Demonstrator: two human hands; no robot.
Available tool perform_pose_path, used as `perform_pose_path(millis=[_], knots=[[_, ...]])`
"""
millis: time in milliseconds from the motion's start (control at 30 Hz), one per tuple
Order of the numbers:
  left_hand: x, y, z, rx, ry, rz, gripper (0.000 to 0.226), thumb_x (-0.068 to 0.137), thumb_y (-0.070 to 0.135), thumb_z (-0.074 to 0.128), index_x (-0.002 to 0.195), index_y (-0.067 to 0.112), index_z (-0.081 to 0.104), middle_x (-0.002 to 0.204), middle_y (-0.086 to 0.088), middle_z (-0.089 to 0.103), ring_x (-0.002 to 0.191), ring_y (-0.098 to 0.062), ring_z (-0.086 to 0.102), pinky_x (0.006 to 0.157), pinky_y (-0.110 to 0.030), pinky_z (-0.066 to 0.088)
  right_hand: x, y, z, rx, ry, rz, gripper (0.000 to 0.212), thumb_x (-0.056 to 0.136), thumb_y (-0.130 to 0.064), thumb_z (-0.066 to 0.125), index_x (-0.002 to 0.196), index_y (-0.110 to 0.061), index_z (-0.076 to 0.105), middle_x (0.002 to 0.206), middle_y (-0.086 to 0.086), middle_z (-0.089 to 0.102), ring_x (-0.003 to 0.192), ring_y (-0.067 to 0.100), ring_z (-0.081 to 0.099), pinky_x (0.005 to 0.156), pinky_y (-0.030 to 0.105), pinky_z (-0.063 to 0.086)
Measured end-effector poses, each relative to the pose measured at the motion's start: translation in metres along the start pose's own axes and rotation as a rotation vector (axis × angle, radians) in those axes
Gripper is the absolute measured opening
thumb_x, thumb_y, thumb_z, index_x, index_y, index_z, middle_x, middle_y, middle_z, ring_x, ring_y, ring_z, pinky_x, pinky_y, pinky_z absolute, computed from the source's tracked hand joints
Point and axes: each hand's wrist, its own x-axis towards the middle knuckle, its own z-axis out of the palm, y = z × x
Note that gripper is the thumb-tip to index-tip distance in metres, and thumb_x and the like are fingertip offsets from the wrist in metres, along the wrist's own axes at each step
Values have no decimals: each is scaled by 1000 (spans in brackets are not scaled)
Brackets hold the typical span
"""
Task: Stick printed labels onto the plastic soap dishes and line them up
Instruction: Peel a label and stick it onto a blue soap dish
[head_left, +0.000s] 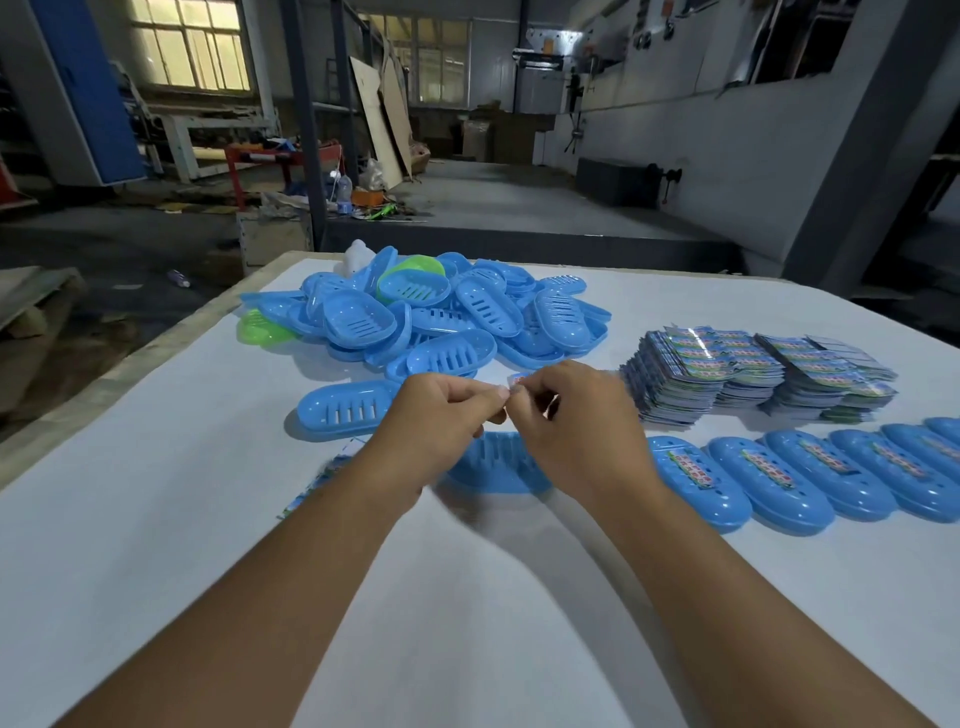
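A tight two-handed grip is kept on a small label (516, 383), pinched between the left hand (441, 415) and right hand (576, 421) above a blue soap dish (498, 462). Right of that dish, labelled dishes (769, 475) are lined up; behind it lie label stacks (753, 374) and a dish pile (431, 312) on the worktop (156, 519).

You have five labelled soap dishes (769, 480) in the row right of the table (156, 519), two green dishes (260, 327) in the pile (441, 312), and two unlabelled blue dishes (348, 408) before it.

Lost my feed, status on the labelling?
Both hands pinching one label. Unlabelled dish waiting below. Labelled row right. Nothing blocking.
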Motion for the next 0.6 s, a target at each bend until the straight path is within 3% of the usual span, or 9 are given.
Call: perform_pose_path(millis=[133, 233, 367, 467, 600], knots=[[4, -3, -8, 41, 86, 21, 25, 86, 43, 74, 76, 21, 79, 72, 10, 73, 58, 4, 56, 68, -22, 48, -1, 2, 4, 30, -120, -112, 26, 100, -37, 53, 90, -26, 75, 81, -6, 59, 73, 15, 55, 71, 38, 47], [4, -2, -9, 64, 95, 3, 24, 85, 41, 75, 73, 20, 77, 66, 11, 69, 52, 2, 52, 60, -17, 44, 3, 4, 1, 59, -43, -2, 23, 94, -39, 57, 86, -26, 75, 80, -9, 65, 70, 13, 58, 71, 37, 51], [3, -1, -8, 109, 68, -18, 24, 84, 38, 70, 73, 18, 76, 76, -6, 71, 62, -10, 52, 68, -30, 45, 9, 13, -8, 139, -18, 177, 21, 85, -38, 65, 74, -23, 75, 67, -8, 67, 65, 14, 60, 68, 37, 54], [3, -1, -8, 93, 47, -12, 26, 80, 42, 69, 73, 18, 75, 79, -14, 69, 65, -14, 50, 69, -32, 44, 11, 17, -10, 131, -92, 207, 29, 85, -40, 66, 72, -14, 72, 63, 2, 63, 55, 18, 51, 59, 33, 48], [4, -1, -10, 101, 30, -19, 25, 81, 41, 69, 72, 18, 75, 71, -12, 65, 64, -14, 49, 68, -33, 43, 12, 17, -11, 238, -147, 243, 32, 82, -34, 66, 71, -3, 66, 64, 14, 55, 52, 10, 34, 49, 26, 33]])
